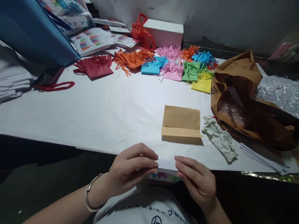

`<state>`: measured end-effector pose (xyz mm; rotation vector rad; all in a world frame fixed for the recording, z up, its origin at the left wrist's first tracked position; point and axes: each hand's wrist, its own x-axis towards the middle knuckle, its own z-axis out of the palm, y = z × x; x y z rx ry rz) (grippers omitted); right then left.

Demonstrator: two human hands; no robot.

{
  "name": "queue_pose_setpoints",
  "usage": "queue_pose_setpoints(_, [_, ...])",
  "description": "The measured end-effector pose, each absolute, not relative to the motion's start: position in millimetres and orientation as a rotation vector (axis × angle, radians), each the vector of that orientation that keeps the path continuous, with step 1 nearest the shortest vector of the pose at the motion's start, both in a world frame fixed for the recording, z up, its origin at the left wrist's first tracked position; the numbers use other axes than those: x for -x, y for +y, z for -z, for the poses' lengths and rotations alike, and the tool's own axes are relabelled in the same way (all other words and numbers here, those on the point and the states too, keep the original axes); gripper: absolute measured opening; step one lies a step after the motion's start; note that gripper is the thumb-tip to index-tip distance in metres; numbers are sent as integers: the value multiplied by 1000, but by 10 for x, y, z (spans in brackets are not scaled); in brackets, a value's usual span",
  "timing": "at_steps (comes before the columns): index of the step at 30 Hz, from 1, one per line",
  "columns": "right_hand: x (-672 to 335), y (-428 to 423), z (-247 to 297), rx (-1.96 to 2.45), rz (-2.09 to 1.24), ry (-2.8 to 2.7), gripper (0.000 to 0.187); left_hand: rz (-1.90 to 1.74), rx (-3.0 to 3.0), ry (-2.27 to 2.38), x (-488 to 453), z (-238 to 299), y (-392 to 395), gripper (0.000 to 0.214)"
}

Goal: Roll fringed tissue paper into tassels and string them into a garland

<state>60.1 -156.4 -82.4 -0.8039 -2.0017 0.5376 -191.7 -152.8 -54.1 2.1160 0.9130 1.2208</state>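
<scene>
At the front edge of the table, my two hands hold a white card [166,164] between them. Its lower face carries a colourful print, partly hidden by my fingers. My left hand [134,168], with a silver bangle at the wrist, grips the card's left end, fingers bent together. The right end is pinched between the thumb and fingers of my right hand [197,180]. Just beyond lies a folded brown paper piece [181,117], its front flap slightly raised. A crumpled whitish cloth or glove [219,138] rests to the right of it.
Coloured fringed paper bundles [133,59] line the back, before a white and pink box [164,32]. Printed cards [94,40] and a blue bag [35,34] stand back left. On the right are a brown bag [238,74], clear plastic material [280,93] and stacked white cards [263,158].
</scene>
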Motion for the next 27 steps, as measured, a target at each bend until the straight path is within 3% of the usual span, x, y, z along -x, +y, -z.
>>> queue_pose_setpoints(8, [-444, -1297, 763, 612, -280, -2138, 40, -1308, -1976, 1002, 2055, 550, -1533, 8])
queue_pose_setpoints(13, [-420, -1024, 701, 451, -202, -2277, 50, -1286, -1900, 1037, 2157, 561, -1494, 14])
queue_pose_setpoints(17, [-647, -533, 662, 816, -88, -2192, 44, -1327, -1876, 1089, 2177, 615, -1435, 11])
queue_pose_setpoints(20, [-882, 15, 668, 1280, -214, -2083, 30, -1351, -1885, 1083, 2180, 642, -1377, 9])
queue_pose_setpoints(23, [-972, 428, 725, 1367, -356, -2166, 46, -1353, -1846, 1072, 2169, 626, -1311, 9])
queue_pose_setpoints(27, [-778, 394, 737, 1324, -506, -2231, 36, -1340, -1780, 1084, 2103, 546, -1232, 23])
